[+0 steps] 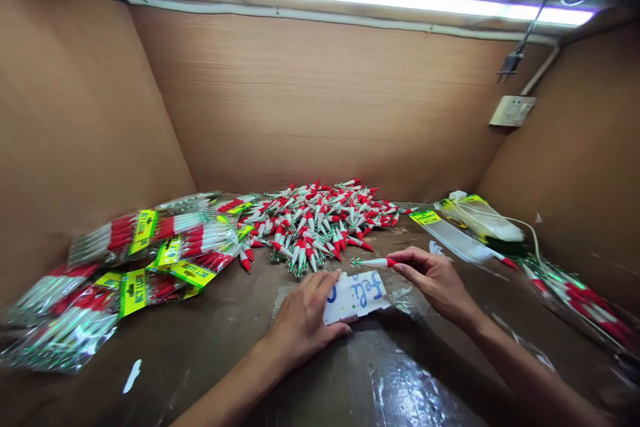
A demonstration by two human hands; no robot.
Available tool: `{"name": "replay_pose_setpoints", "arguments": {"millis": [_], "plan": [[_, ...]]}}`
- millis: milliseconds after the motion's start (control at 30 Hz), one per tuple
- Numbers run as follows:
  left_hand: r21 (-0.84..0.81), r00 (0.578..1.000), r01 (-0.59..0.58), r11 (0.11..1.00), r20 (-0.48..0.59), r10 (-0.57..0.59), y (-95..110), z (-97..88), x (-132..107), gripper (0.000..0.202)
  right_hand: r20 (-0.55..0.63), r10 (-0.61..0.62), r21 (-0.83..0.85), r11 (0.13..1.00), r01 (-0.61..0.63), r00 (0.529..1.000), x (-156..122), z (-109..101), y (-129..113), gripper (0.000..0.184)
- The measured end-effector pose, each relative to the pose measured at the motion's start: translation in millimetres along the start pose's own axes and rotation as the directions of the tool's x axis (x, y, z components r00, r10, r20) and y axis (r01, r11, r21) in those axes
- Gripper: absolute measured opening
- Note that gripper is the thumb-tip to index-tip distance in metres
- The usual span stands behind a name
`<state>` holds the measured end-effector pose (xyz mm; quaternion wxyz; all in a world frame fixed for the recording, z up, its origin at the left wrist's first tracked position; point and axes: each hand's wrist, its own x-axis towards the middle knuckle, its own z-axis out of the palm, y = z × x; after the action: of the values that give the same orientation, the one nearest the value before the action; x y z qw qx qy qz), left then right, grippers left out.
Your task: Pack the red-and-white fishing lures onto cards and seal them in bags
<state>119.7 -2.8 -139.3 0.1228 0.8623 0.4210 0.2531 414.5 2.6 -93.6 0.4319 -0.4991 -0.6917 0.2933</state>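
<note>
In the head view my right hand [436, 281] pinches a red-and-white squid jig [371, 263] by its red end, with the green-tinted hooks pointing left. The jig lies level just above a white card-like piece [359, 297] that carries blue lettering. My left hand [311, 303] grips this white piece at its left side, thumb along the near edge and fingers over the far one. Beyond both hands lies a big heap of loose squid jigs [320, 220]. Whether the white piece is a flat card or a thin box I cannot tell.
Bagged jigs with yellow header labels [134, 290] are piled on the left. On the right are empty clear bags [457, 240] and more jigs [580, 300]. A plug [510, 65] dangles above a wall socket [513, 111]. Cardboard walls [320, 100] enclose the table.
</note>
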Motion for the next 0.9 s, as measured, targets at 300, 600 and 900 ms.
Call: {"name": "replay_pose_setpoints", "arguments": {"millis": [300,600,900], "plan": [[0.051,0.996,0.007,0.999,-0.091,-0.002,9,-9.0,12,0.085,0.012,-0.238,-0.152,0.959,0.237,0.971,-13,-14,0,0.013],[0.095,0.996,-0.048,0.994,-0.064,0.054,21,-13.3,9,0.096,0.107,-0.370,-0.391,0.838,0.381,0.923,-22,13,3,0.014],[0.072,0.990,-0.133,0.988,0.049,0.130,28,-12.6,2,0.098,0.407,-0.377,-0.366,0.767,0.527,0.832,-30,43,-2,0.011]]}}
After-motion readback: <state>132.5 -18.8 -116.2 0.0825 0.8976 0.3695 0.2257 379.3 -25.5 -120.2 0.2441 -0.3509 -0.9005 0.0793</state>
